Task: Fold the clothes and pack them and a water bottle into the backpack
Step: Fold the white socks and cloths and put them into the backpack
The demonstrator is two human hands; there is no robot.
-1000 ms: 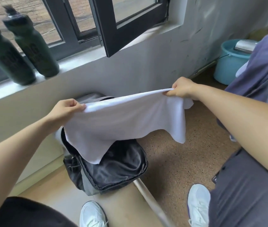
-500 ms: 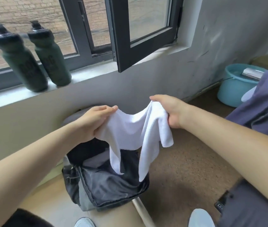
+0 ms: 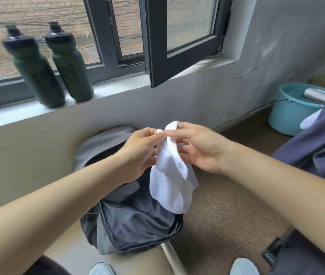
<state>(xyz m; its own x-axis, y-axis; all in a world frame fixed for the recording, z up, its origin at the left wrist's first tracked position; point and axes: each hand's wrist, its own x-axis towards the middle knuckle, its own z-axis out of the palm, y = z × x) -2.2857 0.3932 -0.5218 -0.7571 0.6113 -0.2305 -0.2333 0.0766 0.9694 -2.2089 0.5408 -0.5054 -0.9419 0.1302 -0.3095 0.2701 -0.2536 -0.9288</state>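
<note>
A white cloth hangs folded in half above the open grey and black backpack, which leans against the wall below the window. My left hand and my right hand meet at the cloth's top edge, and both pinch it there between thumb and fingers. Two dark green water bottles stand side by side on the window sill at the left.
An open black window sash juts inward above the backpack. A light blue bucket stands on the floor at the right. Purple and grey clothes lie at the right edge. White shoes show at the bottom.
My hands have come together, bringing the two top corners of the white cloth against each other. The cloth went from spread wide to hanging doubled.
</note>
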